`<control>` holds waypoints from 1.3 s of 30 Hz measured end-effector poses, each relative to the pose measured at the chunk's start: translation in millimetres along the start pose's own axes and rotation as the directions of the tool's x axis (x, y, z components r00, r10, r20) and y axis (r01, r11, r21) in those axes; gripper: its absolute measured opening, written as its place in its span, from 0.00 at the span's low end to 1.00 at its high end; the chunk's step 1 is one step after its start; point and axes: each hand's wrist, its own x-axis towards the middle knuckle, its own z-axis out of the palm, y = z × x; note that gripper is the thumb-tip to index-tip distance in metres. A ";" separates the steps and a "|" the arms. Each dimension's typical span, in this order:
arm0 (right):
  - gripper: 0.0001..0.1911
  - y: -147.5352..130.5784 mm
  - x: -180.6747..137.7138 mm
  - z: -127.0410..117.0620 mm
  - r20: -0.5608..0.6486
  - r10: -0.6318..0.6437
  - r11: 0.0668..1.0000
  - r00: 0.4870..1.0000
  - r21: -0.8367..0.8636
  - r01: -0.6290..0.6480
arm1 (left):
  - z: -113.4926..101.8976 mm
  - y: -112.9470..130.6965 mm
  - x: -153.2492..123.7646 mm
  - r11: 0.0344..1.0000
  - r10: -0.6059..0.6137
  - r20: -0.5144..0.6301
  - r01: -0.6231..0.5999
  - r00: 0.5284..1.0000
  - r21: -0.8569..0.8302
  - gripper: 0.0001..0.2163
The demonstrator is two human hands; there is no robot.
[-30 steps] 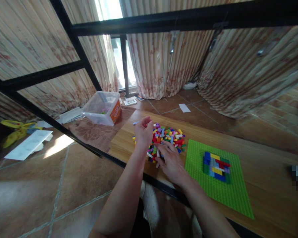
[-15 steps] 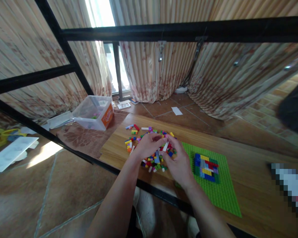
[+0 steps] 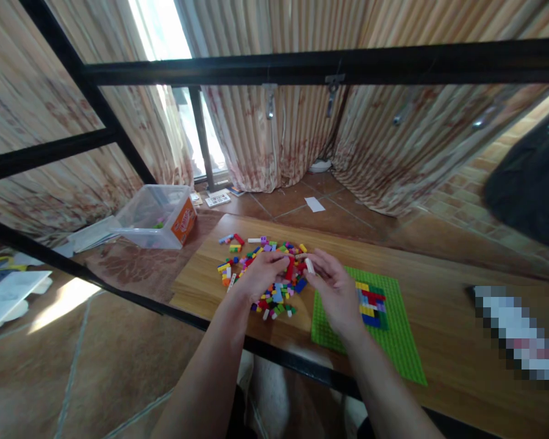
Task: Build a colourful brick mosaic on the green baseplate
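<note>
My right hand (image 3: 333,286) is closed on a white toy brick (image 3: 309,266), pinched between thumb and fingers. Beside it, my left hand (image 3: 260,273) has its thumb and fingers together at a red toy brick (image 3: 290,268). Both hands hover over a loose pile of coloured bricks (image 3: 278,294), partly covering it. To the right lies a green baseplate (image 3: 400,329), with a block of built-up bricks (image 3: 374,305) in blue, yellow, red, white and green on it. My right hand and forearm hide the left part of that build.
The wooden table (image 3: 443,317) has a black frame edge in front. A clear plastic box (image 3: 153,219) with an orange label stands on the floor at left. A blurred-out flat object (image 3: 521,335) lies at the table's right. Black metal bars (image 3: 274,68) cross above.
The view has shifted slightly to the right. My hands have moved apart a little; a red brick now shows at my left fingertips, and the white brick stays with my right hand.
</note>
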 end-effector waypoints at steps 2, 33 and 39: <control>0.22 -1.5 3.5 -5.4 -0.079 0.119 0.982 0.990 0.156 -0.105 | 1.5 1.3 -0.5 0.998 -0.032 -0.037 0.030 0.999 -0.048 0.07; 0.26 -29.4 5.2 -69.8 -0.232 0.298 0.952 0.926 0.007 -0.305 | 1.5 0.9 11.1 0.999 0.044 -0.391 -0.045 0.920 0.006 0.10; 0.26 -29.0 3.9 -75.0 -0.230 0.259 0.957 0.938 -0.068 -0.281 | -17.0 -4.9 13.7 0.981 0.141 -0.358 -0.081 0.923 0.179 0.10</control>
